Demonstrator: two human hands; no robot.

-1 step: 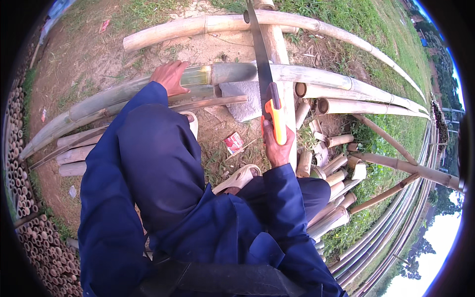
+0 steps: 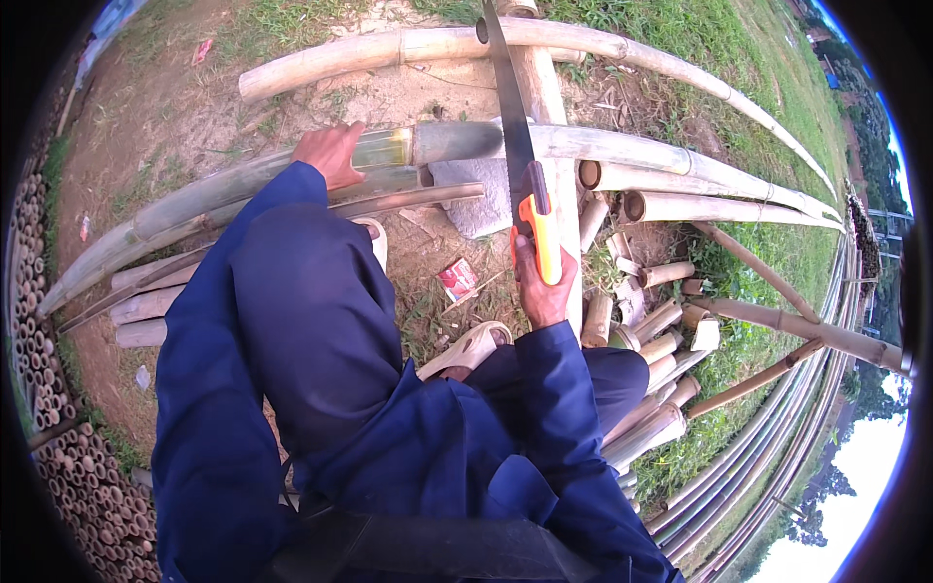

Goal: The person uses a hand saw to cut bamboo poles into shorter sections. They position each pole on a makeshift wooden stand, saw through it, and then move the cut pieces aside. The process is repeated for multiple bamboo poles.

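A long bamboo pole (image 2: 457, 142) lies crosswise in front of me, greenish at the left and pale toward the right. My left hand (image 2: 332, 155) grips it from above, left of a yellowish joint, with part of the fingers hidden behind the pole. In my right hand (image 2: 542, 289) is a hand saw (image 2: 517, 117) with an orange and black handle. Its long dark blade points away from me and crosses the pole right of the joint. Whether the teeth have cut into the bamboo I cannot tell.
Another bamboo pole (image 2: 335, 70) lies farther off, over an upright-running support pole (image 2: 552, 97). A pale block (image 2: 471, 199) sits under the work. Short bamboo offcuts (image 2: 661, 321) pile up at the right. Stacked bamboo (image 2: 97, 496) fills the left edge. A red packet (image 2: 459, 280) lies near my sandals.
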